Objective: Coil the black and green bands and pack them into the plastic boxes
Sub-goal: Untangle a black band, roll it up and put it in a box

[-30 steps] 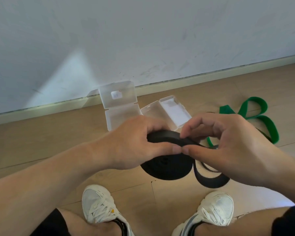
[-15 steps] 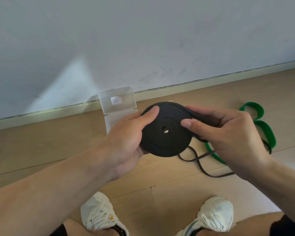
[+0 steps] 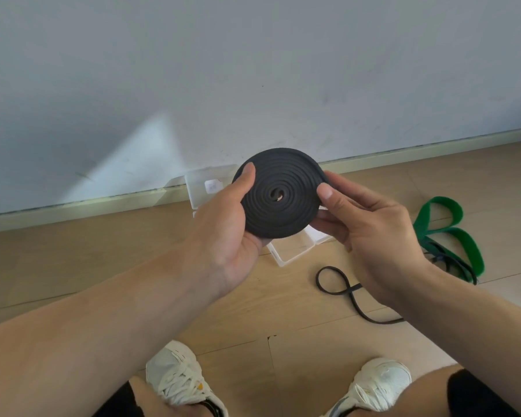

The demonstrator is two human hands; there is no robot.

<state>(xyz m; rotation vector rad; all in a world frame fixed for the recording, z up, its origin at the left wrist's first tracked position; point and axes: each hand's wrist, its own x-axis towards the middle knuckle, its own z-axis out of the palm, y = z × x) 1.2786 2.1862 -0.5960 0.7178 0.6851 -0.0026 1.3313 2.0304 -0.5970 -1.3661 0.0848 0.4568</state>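
Note:
A black band wound into a flat coil [image 3: 278, 195] is held up facing me, above the floor. My left hand [image 3: 226, 233] grips its left edge, thumb on the face. My right hand [image 3: 370, 230] pinches the right edge, thumb on the rim. The loose black tail [image 3: 340, 288] trails in a loop on the floor under my right wrist. A green band [image 3: 451, 236] lies in loops on the floor at the right. Two clear plastic boxes lie open behind the coil: one [image 3: 205, 188] by the wall, the other [image 3: 295, 251] partly hidden under the coil.
A grey wall with a pale skirting board [image 3: 103, 203] runs close behind the boxes. The floor is light wood planks. My two white shoes [image 3: 175, 374] [image 3: 379, 383] stand at the bottom edge.
Both hands have lifted the black coil higher and turned it flat toward me. The coil has grown as more of the tail wound on; less black band lies on the floor.

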